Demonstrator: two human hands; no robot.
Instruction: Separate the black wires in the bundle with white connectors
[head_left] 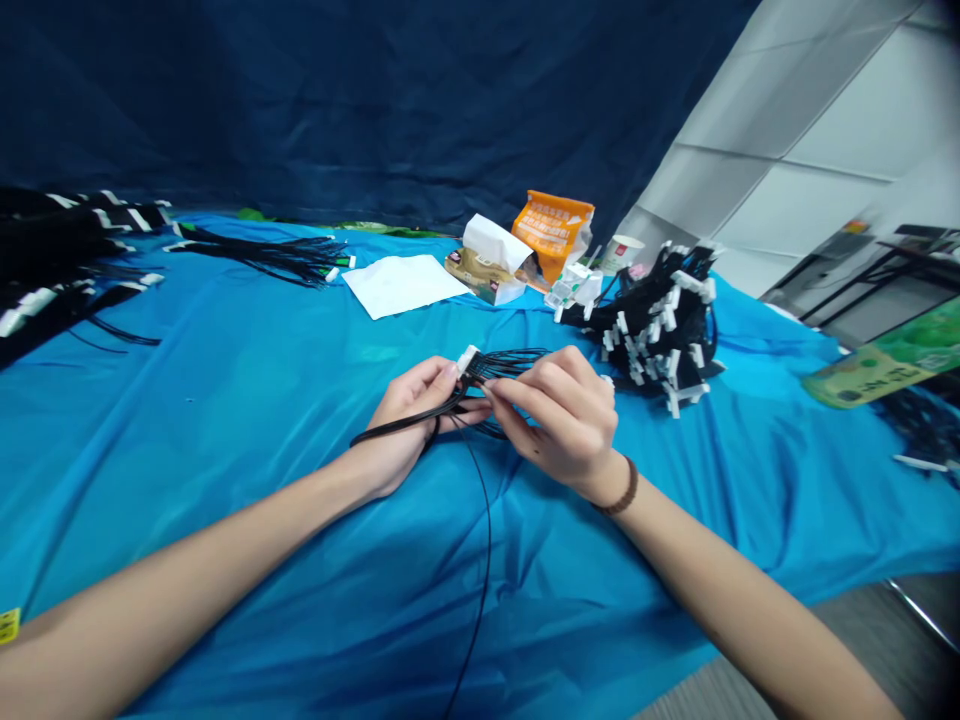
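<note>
Between my two hands is a black wire harness [510, 362] with a white plug connector [468, 360] at its end. My left hand [411, 415] is closed around it, thumb against the connector, and a loop of the black wires bends back across the palm. The fingertips of my right hand [562, 415] pinch at the wires just beside the connector; exactly which wire is between them is too small to make out. One loose black wire [489, 520] hangs from the hands down over the blue cloth toward the near edge.
A pile of black harnesses with white connectors [667, 320] stands at the right, another heap [60, 260] at the far left. Behind the hands lie a bundle of wires [262, 255], a white sheet [405, 285], a tissue pack [487, 265], an orange bag [553, 235] and a paper cup [621, 252].
</note>
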